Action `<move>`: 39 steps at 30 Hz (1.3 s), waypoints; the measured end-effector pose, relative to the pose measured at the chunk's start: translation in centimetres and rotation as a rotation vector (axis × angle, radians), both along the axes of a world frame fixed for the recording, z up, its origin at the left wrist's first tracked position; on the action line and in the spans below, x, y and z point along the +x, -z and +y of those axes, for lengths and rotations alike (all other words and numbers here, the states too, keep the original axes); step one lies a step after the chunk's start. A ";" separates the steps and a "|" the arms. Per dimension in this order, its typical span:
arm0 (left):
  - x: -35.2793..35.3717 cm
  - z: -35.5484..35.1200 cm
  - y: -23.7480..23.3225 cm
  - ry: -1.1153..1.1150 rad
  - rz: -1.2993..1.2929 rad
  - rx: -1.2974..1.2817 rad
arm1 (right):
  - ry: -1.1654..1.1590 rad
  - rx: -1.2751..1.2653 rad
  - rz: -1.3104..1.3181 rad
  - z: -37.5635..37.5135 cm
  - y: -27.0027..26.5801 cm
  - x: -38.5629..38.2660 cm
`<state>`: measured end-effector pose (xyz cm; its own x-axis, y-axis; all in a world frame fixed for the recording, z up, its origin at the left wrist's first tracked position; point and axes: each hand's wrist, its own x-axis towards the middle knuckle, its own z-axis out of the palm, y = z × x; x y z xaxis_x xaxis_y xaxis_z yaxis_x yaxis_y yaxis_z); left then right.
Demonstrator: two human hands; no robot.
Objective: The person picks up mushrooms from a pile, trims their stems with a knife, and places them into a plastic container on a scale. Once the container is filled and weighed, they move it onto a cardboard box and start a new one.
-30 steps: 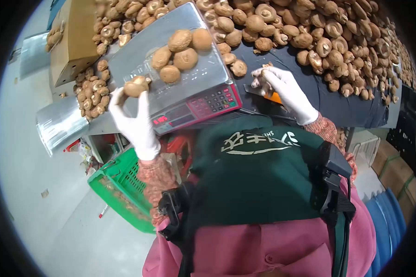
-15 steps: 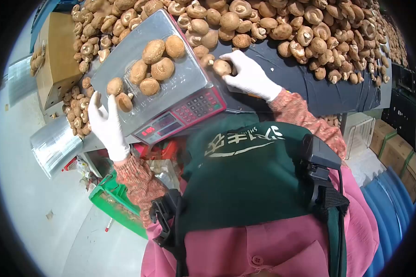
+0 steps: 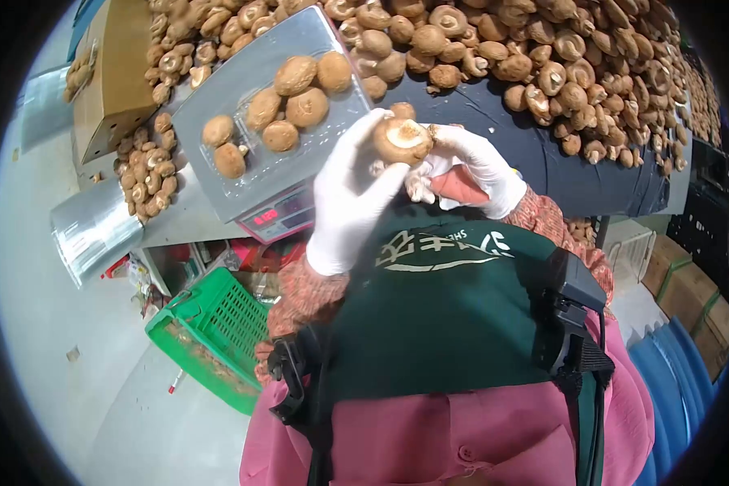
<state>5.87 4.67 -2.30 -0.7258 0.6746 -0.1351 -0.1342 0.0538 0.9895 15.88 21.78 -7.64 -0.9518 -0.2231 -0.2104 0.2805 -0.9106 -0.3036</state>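
A shiitake mushroom (image 3: 402, 140), its pale underside and stem toward me, is held in front of my chest. My left hand (image 3: 348, 194), in a white glove, grips its left side between thumb and fingers. From the right, my gloved right hand (image 3: 482, 166) is curled against the same mushroom. Below its fingers are a whitish stem-like piece (image 3: 419, 185) and a salmon-coloured patch that I cannot make out. Several brown mushrooms (image 3: 296, 75) lie cap up on the scale's metal plate (image 3: 206, 109), some apparently in a clear plastic tray. Red digits glow on the scale (image 3: 267, 217).
Piled mushrooms (image 3: 575, 73) cover the far side of the dark table surface (image 3: 502, 134). To the left are a cardboard box (image 3: 109, 81), a roll of clear film (image 3: 97, 235) and a smaller mushroom heap (image 3: 147, 174). A green crate (image 3: 219, 324) stands below.
My left hand has left the scale plate and moved right to the mushroom. The right hand has brought that mushroom toward my chest. The view has shifted slightly.
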 end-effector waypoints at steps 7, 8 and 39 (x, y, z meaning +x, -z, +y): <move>-0.4 -2.1 -0.6 -0.309 0.108 -0.018 | -0.057 0.372 -0.203 -0.7 -2.5 -0.9; -1.1 -2.8 -0.7 -0.317 0.049 0.095 | -0.079 0.442 -0.209 -0.5 -3.2 -0.8; 1.3 -2.4 0.0 0.261 -0.406 -0.339 | -0.700 2.499 -0.367 7.8 -5.4 18.5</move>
<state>7.15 2.32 -2.29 -0.3863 0.6949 -0.6065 -0.4383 0.4402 0.7836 34.42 29.63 -2.25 -0.7902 0.4110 -0.4547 0.4579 0.8890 0.0077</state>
